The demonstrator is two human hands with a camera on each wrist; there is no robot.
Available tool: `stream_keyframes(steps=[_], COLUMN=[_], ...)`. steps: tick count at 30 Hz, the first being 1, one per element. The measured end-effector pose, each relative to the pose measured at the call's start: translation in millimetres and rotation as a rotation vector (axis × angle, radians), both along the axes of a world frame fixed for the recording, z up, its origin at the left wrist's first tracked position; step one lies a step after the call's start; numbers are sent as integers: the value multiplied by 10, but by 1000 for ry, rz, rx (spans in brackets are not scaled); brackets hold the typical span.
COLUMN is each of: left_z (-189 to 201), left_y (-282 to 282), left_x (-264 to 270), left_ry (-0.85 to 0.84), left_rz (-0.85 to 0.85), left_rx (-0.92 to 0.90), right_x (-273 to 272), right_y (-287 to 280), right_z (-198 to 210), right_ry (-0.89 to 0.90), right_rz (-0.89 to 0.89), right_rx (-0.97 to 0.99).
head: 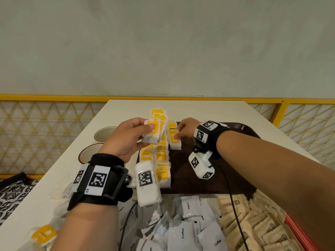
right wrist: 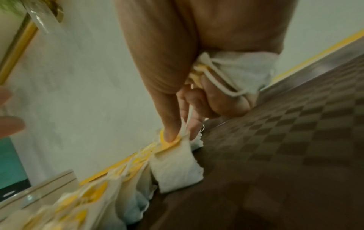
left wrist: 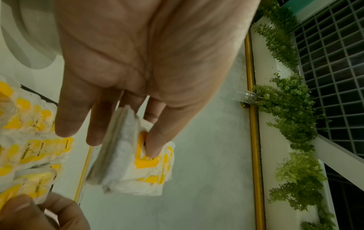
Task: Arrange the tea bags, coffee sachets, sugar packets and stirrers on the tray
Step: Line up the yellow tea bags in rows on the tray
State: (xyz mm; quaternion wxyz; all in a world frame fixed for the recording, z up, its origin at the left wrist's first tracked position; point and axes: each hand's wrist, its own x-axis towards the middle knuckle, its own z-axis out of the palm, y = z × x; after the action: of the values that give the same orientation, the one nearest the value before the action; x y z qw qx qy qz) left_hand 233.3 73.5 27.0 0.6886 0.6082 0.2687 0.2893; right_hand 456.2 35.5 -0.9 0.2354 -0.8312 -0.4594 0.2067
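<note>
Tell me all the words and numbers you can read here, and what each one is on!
"Coffee": printed on the white coffee sachets in the near pile.
"L1": on the band of the left hand's wrist marker.
"MOMENT": on a yellow tea bag tag in the left wrist view.
Brown sugar packets: a printed logo, too blurred to read.
Other tea bag tags: too small to read.

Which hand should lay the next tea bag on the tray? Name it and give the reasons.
Right. The right hand already pinches a tea bag on the tray, extending the row. The left hand grips the spare stack above it.
</note>
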Motion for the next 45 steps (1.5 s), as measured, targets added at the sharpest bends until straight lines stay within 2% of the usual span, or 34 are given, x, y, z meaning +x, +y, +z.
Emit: stream_keyframes(steps=[6,11,15,18,22,26,30,35,39,43,45], left_z=[-5,-8,-14,-21,-38,-60,-65,-60,-56,-49,-50], left_y=[11,10,31,44,57,63,52,43,38,34,39], left_x=[-2,6,-5,-13,-3,14,29,21,23,20,17], left_ry=[-2,7,9,10,9,18,15,11,16,11,11], left_rz=[-2,-14,-11,-14,-14,-13,-23,-28,-19,-14,-15], left_rx=[3,8,3,-2,-4,-1,4,9,8,11,11], right_x=[42,3,179,248,227,201,241,213,266,216,178], right_y=[-132,-59,-10,40,134,195,199,185,220,275,323], right_z=[2,-37,0,-49,-124,-96,-90,7,-42,-75,-88], right_ry=[22,-5,18,24,137,76,171,78,85,-10,11], right_rz=[24,26,-129,-140,-189,-118,-57,29,-100,-60,-72], right_rx=[-153,-135,-39,7,59,-25,-4,-125,-54,-94,-62])
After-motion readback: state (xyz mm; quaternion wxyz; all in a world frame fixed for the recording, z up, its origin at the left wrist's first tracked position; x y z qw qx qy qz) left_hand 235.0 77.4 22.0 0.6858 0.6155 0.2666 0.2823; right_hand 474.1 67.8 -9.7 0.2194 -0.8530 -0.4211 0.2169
